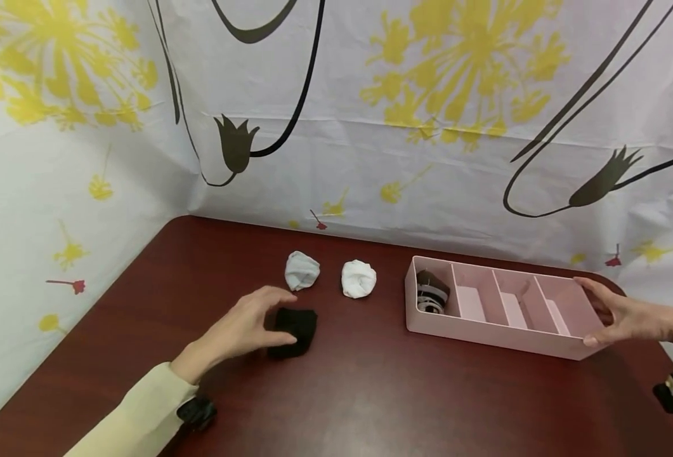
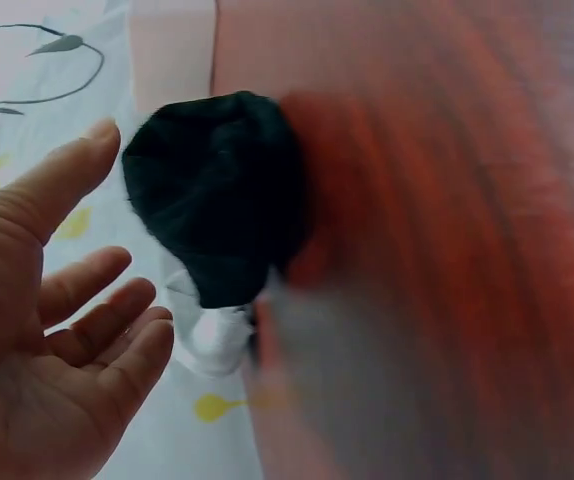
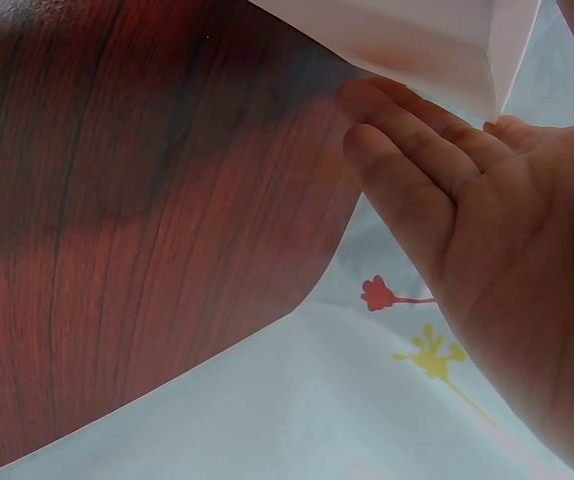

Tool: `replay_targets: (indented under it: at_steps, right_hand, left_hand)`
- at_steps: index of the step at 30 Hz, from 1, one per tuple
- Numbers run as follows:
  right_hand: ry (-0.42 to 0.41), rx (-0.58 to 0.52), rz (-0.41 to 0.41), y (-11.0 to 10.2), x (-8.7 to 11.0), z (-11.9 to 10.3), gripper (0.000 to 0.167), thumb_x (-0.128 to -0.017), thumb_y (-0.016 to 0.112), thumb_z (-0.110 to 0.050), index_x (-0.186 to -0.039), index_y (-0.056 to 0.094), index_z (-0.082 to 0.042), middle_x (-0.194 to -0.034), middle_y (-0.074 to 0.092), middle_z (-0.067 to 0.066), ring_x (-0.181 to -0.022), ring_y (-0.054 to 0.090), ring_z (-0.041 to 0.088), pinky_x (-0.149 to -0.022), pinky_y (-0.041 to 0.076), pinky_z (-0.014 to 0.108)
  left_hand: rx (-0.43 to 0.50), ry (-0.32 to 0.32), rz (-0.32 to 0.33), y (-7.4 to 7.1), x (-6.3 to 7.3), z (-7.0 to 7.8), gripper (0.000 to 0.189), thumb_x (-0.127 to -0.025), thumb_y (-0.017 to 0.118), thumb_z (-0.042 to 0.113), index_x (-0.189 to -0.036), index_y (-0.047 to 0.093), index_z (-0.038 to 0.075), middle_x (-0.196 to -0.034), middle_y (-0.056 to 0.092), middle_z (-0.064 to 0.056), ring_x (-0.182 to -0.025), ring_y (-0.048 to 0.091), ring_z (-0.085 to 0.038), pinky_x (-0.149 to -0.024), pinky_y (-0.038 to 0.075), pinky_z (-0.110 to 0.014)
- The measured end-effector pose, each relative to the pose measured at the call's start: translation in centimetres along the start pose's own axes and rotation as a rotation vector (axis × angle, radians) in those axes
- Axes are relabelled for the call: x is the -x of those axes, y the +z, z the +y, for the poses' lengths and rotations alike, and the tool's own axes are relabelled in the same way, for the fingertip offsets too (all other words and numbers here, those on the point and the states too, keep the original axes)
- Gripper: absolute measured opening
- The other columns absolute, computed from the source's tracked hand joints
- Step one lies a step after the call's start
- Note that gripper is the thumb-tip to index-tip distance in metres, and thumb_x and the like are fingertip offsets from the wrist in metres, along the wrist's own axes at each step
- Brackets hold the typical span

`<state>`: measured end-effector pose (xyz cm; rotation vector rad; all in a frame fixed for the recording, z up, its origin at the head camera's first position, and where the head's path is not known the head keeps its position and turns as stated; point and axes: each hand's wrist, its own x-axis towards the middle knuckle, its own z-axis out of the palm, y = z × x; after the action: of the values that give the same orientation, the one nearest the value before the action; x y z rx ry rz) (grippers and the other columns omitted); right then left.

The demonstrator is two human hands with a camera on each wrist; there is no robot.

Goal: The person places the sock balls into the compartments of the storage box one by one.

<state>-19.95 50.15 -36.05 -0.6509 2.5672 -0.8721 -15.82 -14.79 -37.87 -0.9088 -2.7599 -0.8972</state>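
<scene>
My left hand (image 1: 250,320) reaches over the table with thumb and fingers spread around a black folded cloth bundle (image 1: 299,331), which looks like a balled sock. In the left wrist view, a gap shows between the fingers and the black bundle (image 2: 217,190). At the right, my right hand (image 1: 635,317) holds the end of a pink divided storage box (image 1: 490,333), with the thumb at the near corner and a finger at the far corner. From the right wrist view, the other fingers (image 3: 407,190) lie extended against the end of the box (image 3: 417,55).
Behind the black bundle lie a light grey cloth bundle (image 1: 302,271) and a white one (image 1: 359,279). Rolled dark and grey items (image 1: 432,295) fill the box's leftmost compartment. A patterned white curtain (image 1: 336,127) hangs along the back and left edges of the dark red table (image 1: 336,400).
</scene>
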Motion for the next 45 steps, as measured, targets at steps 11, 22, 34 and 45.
replay_targets:
  at_steps: [11,22,34,45]
  right_hand:
    - [0.105,-0.025,-0.01,-0.1,1.5,-0.4,0.108,-0.08,0.069,0.0,-0.145,-0.009,-0.039,-0.13,0.026,-0.007,-0.101,0.036,-0.023,-0.071,0.049,0.019]
    - [0.063,-0.081,-0.025,-0.5,2.5,-0.8,0.106,-0.08,0.067,0.004,-0.145,-0.005,-0.037,-0.122,0.024,-0.037,-0.106,0.036,-0.022,-0.073,0.049,0.018]
    - [0.15,-0.159,-0.08,-0.4,0.3,-3.0,0.105,-0.079,0.07,-0.003,-0.148,-0.009,-0.012,-0.136,0.022,0.035,-0.106,0.042,-0.016,-0.079,0.048,0.02]
    - [0.162,-0.175,-0.09,-0.2,0.1,-3.4,0.105,-0.078,0.072,-0.005,-0.144,-0.011,0.003,-0.135,0.022,0.043,-0.105,0.044,-0.013,-0.08,0.048,0.02]
  left_hand:
    - [-0.018,0.005,-0.067,2.3,-0.1,-0.6,0.048,-0.077,0.078,0.019,-0.119,0.061,0.003,-0.118,0.061,-0.009,-0.109,0.058,-0.025,-0.088,0.049,-0.04]
    - [0.04,-0.02,-0.01,3.3,-0.6,-0.6,0.042,-0.075,0.077,0.008,-0.114,0.063,0.006,-0.109,0.063,-0.006,-0.098,0.06,-0.021,-0.079,0.051,-0.035]
    - [0.056,-0.051,0.116,2.6,-0.4,0.1,0.037,-0.069,0.08,0.002,-0.103,0.068,0.011,-0.095,0.064,0.002,-0.081,0.057,-0.01,-0.068,0.048,-0.025]
    - [0.122,0.095,0.138,3.5,-6.2,5.1,0.034,-0.07,0.081,0.007,-0.101,0.07,0.011,-0.094,0.066,-0.001,-0.077,0.057,-0.013,-0.069,0.049,-0.024]
